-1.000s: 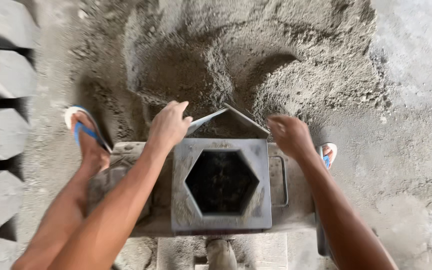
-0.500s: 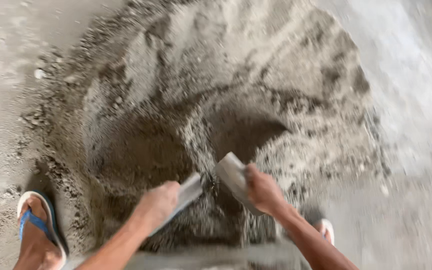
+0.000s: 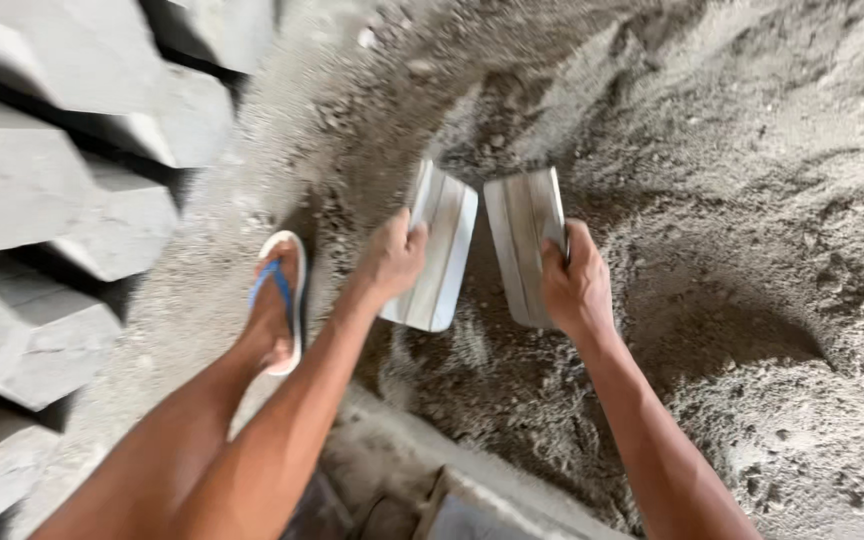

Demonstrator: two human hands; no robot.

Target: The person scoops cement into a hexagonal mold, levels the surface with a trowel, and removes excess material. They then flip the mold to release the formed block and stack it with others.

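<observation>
Left hand (image 3: 392, 258) is gripping the left scoop plate (image 3: 432, 248) and right hand (image 3: 574, 285) is gripping the right scoop plate (image 3: 524, 245), both angling into the damp mix pile (image 3: 752, 230); risk: loose mix is sliding out through the gap between plates, spilling toward the sandalled foot (image 3: 277, 300).

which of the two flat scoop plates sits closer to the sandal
The plate in the left hand, the left plate; the right plate lies farther from the sandal.
</observation>
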